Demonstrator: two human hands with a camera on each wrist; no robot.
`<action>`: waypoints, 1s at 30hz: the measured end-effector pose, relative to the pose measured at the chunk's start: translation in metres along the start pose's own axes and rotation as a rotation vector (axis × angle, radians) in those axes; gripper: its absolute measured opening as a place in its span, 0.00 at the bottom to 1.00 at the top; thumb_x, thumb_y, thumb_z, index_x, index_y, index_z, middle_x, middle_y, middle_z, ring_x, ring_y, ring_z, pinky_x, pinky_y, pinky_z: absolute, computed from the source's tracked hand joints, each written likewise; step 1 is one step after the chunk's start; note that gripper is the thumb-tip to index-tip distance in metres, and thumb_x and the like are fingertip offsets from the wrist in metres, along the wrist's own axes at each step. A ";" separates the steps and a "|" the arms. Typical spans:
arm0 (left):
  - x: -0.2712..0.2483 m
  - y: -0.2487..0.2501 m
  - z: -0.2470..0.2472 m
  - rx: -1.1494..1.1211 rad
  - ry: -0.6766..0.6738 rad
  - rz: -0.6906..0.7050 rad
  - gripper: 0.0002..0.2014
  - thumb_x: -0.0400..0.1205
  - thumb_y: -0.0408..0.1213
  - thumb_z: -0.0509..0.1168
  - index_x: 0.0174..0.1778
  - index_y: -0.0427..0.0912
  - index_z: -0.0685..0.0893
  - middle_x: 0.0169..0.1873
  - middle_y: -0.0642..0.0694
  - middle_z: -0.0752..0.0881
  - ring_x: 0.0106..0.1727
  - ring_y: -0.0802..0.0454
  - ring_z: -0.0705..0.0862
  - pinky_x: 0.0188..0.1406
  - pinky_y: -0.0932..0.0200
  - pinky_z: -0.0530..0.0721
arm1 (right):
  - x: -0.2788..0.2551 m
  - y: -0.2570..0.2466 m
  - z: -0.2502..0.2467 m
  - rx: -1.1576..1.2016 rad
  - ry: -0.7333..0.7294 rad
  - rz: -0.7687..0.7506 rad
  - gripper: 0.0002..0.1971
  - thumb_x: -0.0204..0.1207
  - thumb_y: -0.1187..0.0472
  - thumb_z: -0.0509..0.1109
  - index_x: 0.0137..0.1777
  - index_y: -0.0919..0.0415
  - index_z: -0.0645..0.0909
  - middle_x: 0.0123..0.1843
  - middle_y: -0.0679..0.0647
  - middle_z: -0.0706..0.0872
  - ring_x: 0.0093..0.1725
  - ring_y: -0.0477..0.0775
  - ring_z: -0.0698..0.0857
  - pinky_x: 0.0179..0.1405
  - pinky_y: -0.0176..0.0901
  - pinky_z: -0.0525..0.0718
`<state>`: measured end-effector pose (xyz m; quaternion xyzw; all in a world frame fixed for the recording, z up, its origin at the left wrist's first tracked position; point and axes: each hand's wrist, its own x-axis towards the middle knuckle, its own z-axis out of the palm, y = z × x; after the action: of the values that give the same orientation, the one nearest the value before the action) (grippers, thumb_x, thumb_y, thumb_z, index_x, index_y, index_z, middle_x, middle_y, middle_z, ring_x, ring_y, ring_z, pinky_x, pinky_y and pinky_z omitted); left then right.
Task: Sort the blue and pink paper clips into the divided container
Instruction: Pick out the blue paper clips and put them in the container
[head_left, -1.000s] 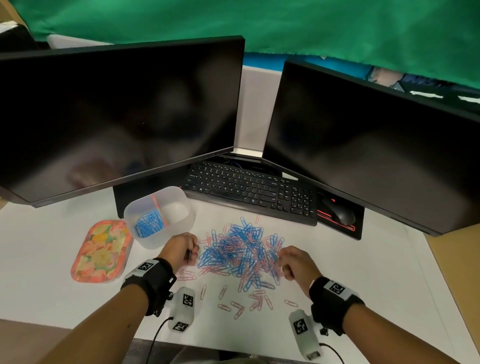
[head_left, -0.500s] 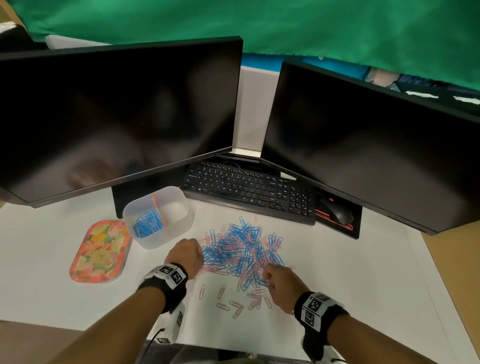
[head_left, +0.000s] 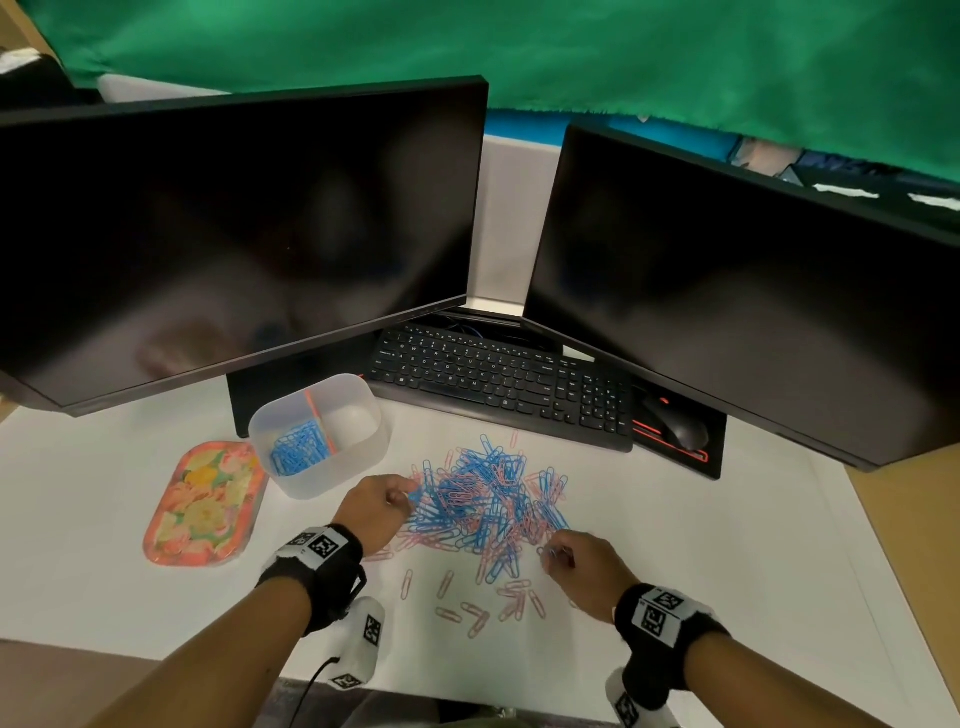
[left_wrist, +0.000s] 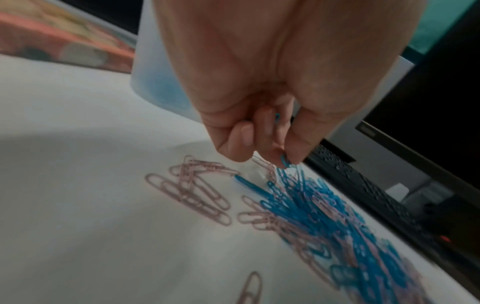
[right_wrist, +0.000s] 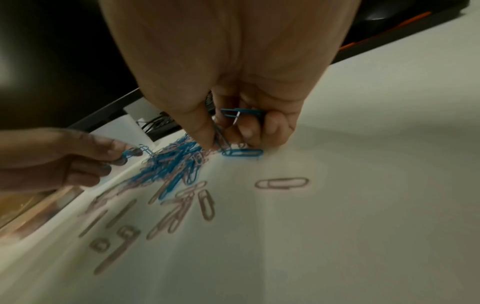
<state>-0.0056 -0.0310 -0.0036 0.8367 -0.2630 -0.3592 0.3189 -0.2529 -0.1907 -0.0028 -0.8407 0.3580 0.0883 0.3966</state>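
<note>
A heap of blue and pink paper clips (head_left: 488, 501) lies on the white desk in front of the keyboard. Loose pink clips (head_left: 478, 608) are scattered at its near edge. The divided translucent container (head_left: 358, 457) stands left of the heap, with blue clips (head_left: 298, 452) in its left compartment; its right compartment looks bare. My left hand (head_left: 387, 501) is at the heap's left edge, pinching a blue clip (left_wrist: 284, 161) between thumb and finger, with another tucked in the palm. My right hand (head_left: 563, 558) is at the heap's near right edge, gripping blue clips (right_wrist: 241, 112) in curled fingers.
A floral tray (head_left: 205, 504) lies left of the container. A black keyboard (head_left: 504, 387) and a mouse (head_left: 680, 423) on its pad sit behind the heap, under two dark monitors (head_left: 234, 234). The desk's front edge runs just below my wrists.
My left hand has moved right from beside the container to the heap's left edge. My right hand has stayed at the heap's near right edge, shifting a little.
</note>
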 end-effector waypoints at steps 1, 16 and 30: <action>-0.001 0.001 0.000 -0.031 -0.013 -0.005 0.09 0.80 0.30 0.65 0.52 0.46 0.86 0.39 0.50 0.85 0.42 0.53 0.82 0.47 0.65 0.75 | 0.000 -0.001 -0.002 0.032 0.016 0.006 0.12 0.79 0.59 0.66 0.33 0.52 0.76 0.28 0.44 0.78 0.29 0.40 0.74 0.32 0.26 0.73; -0.008 0.017 -0.003 -0.285 -0.006 -0.025 0.02 0.78 0.28 0.68 0.42 0.36 0.86 0.39 0.44 0.91 0.24 0.68 0.78 0.31 0.65 0.72 | 0.011 -0.016 -0.018 0.438 0.009 0.158 0.10 0.77 0.57 0.71 0.53 0.60 0.90 0.44 0.46 0.90 0.44 0.43 0.85 0.43 0.32 0.78; -0.017 0.030 -0.026 -0.509 0.058 -0.080 0.13 0.80 0.23 0.60 0.53 0.40 0.86 0.32 0.47 0.86 0.21 0.57 0.68 0.22 0.65 0.68 | 0.029 -0.063 -0.023 0.903 -0.109 0.245 0.07 0.78 0.65 0.63 0.41 0.65 0.80 0.32 0.58 0.79 0.24 0.50 0.70 0.21 0.39 0.65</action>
<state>-0.0020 -0.0304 0.0401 0.7493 -0.1218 -0.4019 0.5121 -0.1924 -0.1960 0.0377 -0.5299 0.4358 0.0137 0.7275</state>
